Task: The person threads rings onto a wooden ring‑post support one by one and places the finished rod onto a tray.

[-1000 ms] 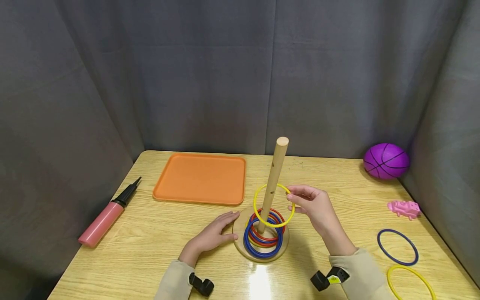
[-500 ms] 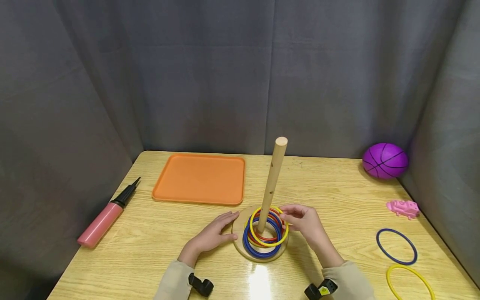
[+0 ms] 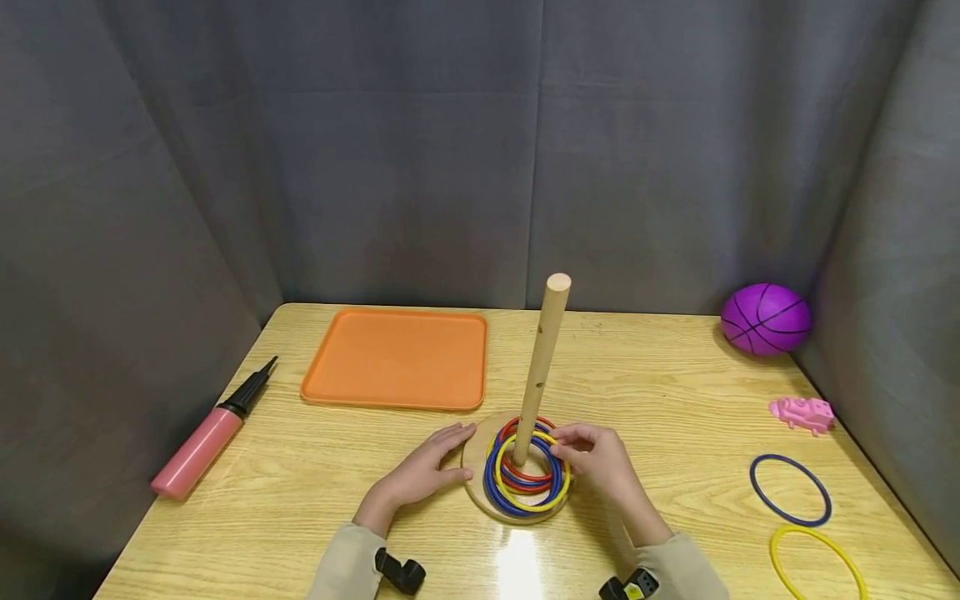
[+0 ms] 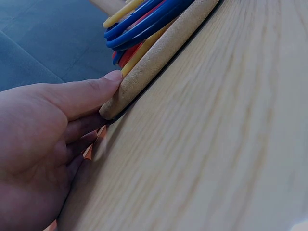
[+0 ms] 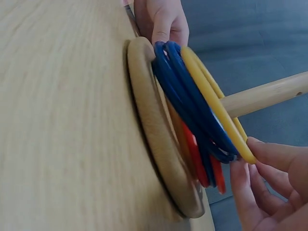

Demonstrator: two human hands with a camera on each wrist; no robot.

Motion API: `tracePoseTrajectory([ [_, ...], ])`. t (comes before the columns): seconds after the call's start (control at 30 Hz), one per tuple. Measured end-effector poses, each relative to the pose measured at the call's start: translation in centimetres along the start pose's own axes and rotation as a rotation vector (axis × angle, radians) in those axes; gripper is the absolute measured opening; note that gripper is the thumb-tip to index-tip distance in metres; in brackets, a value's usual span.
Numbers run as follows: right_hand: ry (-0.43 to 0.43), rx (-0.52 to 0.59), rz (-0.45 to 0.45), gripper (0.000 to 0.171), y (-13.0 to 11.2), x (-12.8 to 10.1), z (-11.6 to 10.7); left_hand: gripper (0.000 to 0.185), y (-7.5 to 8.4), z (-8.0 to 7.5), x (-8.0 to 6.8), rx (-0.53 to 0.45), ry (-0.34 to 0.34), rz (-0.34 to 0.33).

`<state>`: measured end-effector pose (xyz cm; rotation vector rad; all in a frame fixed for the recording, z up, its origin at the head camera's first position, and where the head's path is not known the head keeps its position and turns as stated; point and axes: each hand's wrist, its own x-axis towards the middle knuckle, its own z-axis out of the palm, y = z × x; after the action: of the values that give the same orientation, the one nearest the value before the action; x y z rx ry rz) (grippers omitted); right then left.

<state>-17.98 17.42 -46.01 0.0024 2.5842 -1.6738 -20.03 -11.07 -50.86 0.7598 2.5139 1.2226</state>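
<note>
A wooden ring-toss stand has a round base and a tall post that leans slightly right in the head view. Blue rings and red rings lie loosely stacked around the post's foot. My right hand pinches a yellow ring between thumb and fingertips at its right side. This ring circles the post and lies tilted against the top of the stack. My left hand rests at the left edge of the base, thumb tip on the rim and fingers extended along its side.
An orange tray lies at the back left, with a pink and black hand pump at the left edge. On the right are a purple ball, a pink toy, a blue ring and another yellow ring.
My right hand has lowered the yellow ring down the post onto the stack, shifting slightly left and toward me. The left hand has stayed at the base.
</note>
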Motion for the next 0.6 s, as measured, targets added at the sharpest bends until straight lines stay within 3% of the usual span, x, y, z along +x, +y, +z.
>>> tracePoseTrajectory([
  [0.6,0.007,0.029,0.020,0.020,0.19,-0.40,-0.60,0.068,0.30,-0.08,-0.12,-0.005,-0.001,-0.002],
])
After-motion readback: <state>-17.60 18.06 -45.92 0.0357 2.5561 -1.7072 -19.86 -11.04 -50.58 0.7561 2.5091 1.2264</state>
